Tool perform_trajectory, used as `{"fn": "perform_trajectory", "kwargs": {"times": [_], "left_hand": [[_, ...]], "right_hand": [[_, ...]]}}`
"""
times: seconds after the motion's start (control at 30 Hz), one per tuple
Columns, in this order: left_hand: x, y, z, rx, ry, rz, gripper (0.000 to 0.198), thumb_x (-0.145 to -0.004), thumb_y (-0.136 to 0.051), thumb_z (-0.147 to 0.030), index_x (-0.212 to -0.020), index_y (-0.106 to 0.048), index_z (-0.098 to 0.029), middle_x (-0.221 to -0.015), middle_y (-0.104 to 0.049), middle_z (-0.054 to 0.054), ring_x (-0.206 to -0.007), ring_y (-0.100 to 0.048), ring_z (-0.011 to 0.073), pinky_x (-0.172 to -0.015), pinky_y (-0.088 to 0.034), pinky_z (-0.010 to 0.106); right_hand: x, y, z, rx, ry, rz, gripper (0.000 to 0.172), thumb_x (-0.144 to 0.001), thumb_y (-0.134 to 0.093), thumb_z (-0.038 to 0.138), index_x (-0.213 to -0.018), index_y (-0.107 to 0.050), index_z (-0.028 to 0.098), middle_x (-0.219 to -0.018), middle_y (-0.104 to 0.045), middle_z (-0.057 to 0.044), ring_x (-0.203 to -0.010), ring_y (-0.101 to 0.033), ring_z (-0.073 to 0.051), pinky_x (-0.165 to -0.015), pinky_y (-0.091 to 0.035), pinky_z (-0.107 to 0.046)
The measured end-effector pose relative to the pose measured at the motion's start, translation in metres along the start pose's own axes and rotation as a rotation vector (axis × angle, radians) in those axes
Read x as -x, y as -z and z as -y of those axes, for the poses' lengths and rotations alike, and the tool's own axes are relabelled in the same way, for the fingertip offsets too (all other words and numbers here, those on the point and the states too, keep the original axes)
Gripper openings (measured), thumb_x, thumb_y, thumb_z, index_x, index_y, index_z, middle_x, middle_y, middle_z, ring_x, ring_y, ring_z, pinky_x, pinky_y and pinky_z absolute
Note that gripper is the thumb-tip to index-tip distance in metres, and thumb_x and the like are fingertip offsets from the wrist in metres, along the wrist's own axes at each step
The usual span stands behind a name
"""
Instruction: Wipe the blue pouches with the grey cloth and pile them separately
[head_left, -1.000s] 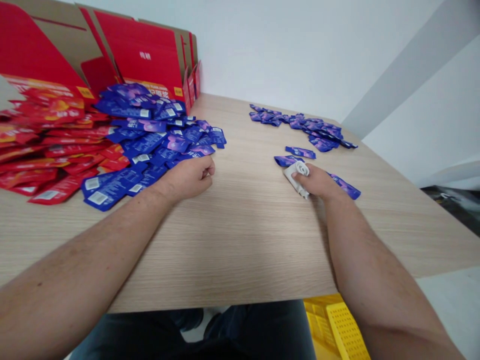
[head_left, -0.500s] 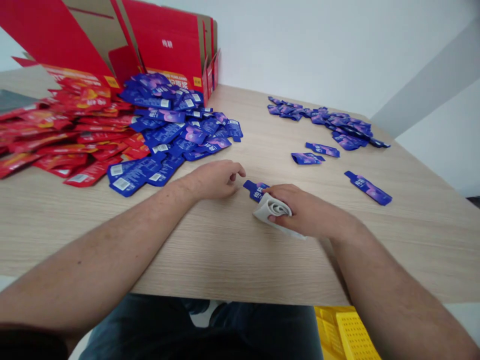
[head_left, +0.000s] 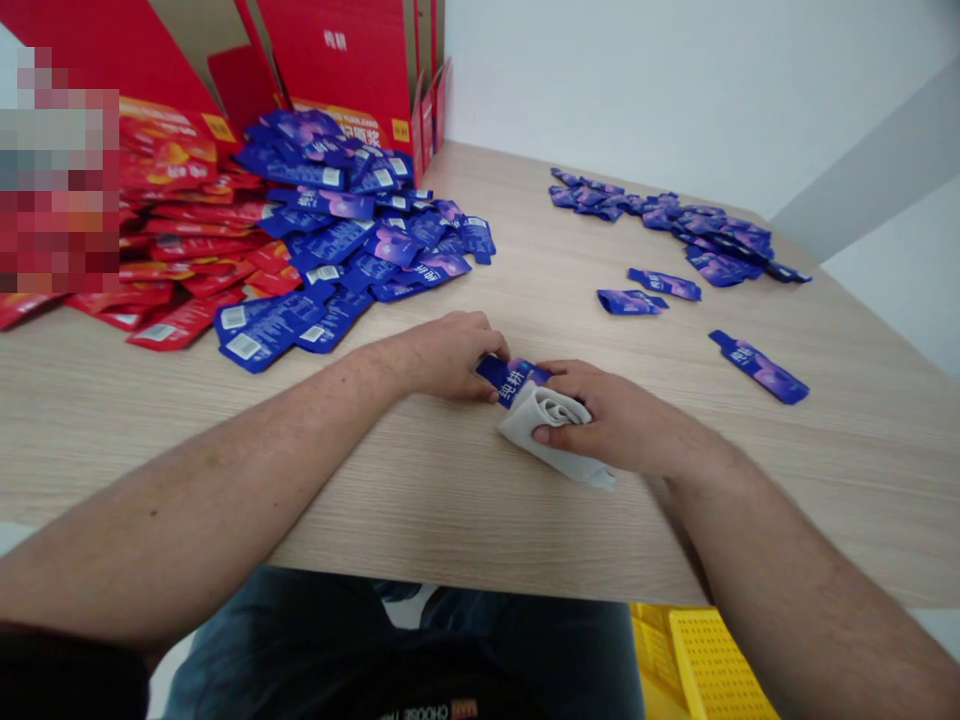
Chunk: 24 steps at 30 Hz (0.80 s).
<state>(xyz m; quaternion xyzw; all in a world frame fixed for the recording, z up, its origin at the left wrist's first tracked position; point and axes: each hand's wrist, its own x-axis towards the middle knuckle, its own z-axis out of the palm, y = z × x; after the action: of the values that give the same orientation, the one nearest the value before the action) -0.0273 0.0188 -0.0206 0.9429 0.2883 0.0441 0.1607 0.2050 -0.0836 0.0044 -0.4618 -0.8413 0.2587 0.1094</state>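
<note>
Between my hands lies a blue-purple sachet (head_left: 512, 378) with white lettering. My left hand (head_left: 457, 357) pinches its narrow neck end between thumb and fingers. My right hand (head_left: 600, 415) is closed around a folded white cloth (head_left: 551, 440), which covers the sachet's lower part; the fingertips of that hand rest at the sachet's far edge. To the right of my right hand, a single blue-purple sachet (head_left: 760, 367) lies flat on the table. Two more, a rear sachet (head_left: 665, 284) and a front sachet (head_left: 631, 302), lie behind it.
A heap of blue sachets (head_left: 352, 230) adjoins a heap of red sachets (head_left: 195, 245) at the left. Red cartons (head_left: 337, 60) stand behind them. A row of purple sachets (head_left: 675, 220) lies at the back right of the wooden table (head_left: 420, 500). Below its edge is a yellow basket (head_left: 720, 660).
My left hand has moved right and closed on the sachet's neck. My right hand still holds the cloth against the sachet. The view has shifted slightly.
</note>
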Motion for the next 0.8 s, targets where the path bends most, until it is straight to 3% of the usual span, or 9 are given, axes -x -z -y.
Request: {"fn": "perform_trajectory", "kwargs": {"times": [0.1,0.23,0.37,0.47,0.57,0.7,0.8], "left_hand": [[-0.001,-0.001,0.0,-0.007,0.019,-0.019,0.051,-0.074,-0.078,-0.048,-0.117,-0.072,-0.021,-0.109,-0.067,0.01,-0.104,-0.062,0.0266,-0.089,-0.045,0.034],[-0.001,0.007,-0.002,0.036,0.211,0.029,0.036,-0.073,-0.077,-0.044,-0.099,-0.072,-0.02,-0.087,-0.069,0.004,-0.08,-0.061,0.0205,-0.068,-0.041,0.03],[0.001,0.017,0.0,0.168,0.264,0.056,0.018,-0.075,-0.071,-0.038,-0.082,-0.072,-0.021,-0.067,-0.064,-0.002,-0.064,-0.056,0.0155,-0.061,-0.036,0.028],[0.002,0.016,0.002,0.261,0.286,-0.015,0.019,-0.08,-0.065,-0.038,-0.08,-0.072,-0.02,-0.064,-0.062,-0.002,-0.062,-0.054,0.0139,-0.059,-0.035,0.027],[0.001,0.01,0.001,0.473,0.326,-0.111,0.02,-0.086,-0.057,-0.035,-0.079,-0.067,-0.019,-0.067,-0.062,-0.001,-0.062,-0.053,0.0139,-0.059,-0.037,0.027],[-0.001,0.007,-0.003,0.734,0.357,-0.122,0.019,-0.088,-0.05,-0.025,-0.072,-0.058,-0.02,-0.067,-0.06,0.001,-0.061,-0.053,0.0143,-0.06,-0.042,0.029],[0.0,0.011,-0.007,0.726,0.36,-0.088,0.021,-0.088,-0.054,-0.027,-0.069,-0.058,-0.02,-0.064,-0.059,0.001,-0.06,-0.053,0.0145,-0.06,-0.042,0.03]], "right_hand": [[-0.001,0.0,0.001,-0.015,-0.035,0.014,0.013,-0.085,-0.073,0.036,-0.094,-0.075,0.026,-0.103,-0.071,-0.003,-0.103,-0.066,-0.025,-0.09,-0.054,-0.039],[-0.003,0.0,-0.001,-0.008,-0.081,-0.019,0.01,-0.083,-0.072,0.034,-0.084,-0.07,0.024,-0.087,-0.067,-0.002,-0.088,-0.065,-0.022,-0.078,-0.053,-0.034],[-0.005,-0.003,-0.002,-0.025,-0.126,-0.081,0.013,-0.081,-0.071,0.035,-0.084,-0.068,0.023,-0.091,-0.067,-0.004,-0.088,-0.065,-0.022,-0.079,-0.053,-0.035],[-0.006,-0.004,0.001,-0.077,-0.167,-0.118,0.016,-0.08,-0.071,0.037,-0.087,-0.068,0.023,-0.093,-0.068,-0.005,-0.084,-0.066,-0.022,-0.074,-0.053,-0.034],[-0.004,0.001,0.006,-0.216,-0.132,-0.034,0.017,-0.08,-0.07,0.037,-0.09,-0.069,0.024,-0.09,-0.069,-0.003,-0.08,-0.067,-0.021,-0.07,-0.054,-0.032],[0.007,0.018,0.006,-0.422,-0.061,0.101,0.029,-0.076,-0.075,0.035,-0.104,-0.071,0.025,-0.106,-0.073,-0.003,-0.097,-0.07,-0.024,-0.082,-0.057,-0.035],[0.014,0.026,0.0,-0.458,-0.159,-0.03,0.039,-0.081,-0.072,0.042,-0.115,-0.068,0.025,-0.104,-0.075,-0.004,-0.087,-0.071,-0.024,-0.072,-0.057,-0.036]]}}
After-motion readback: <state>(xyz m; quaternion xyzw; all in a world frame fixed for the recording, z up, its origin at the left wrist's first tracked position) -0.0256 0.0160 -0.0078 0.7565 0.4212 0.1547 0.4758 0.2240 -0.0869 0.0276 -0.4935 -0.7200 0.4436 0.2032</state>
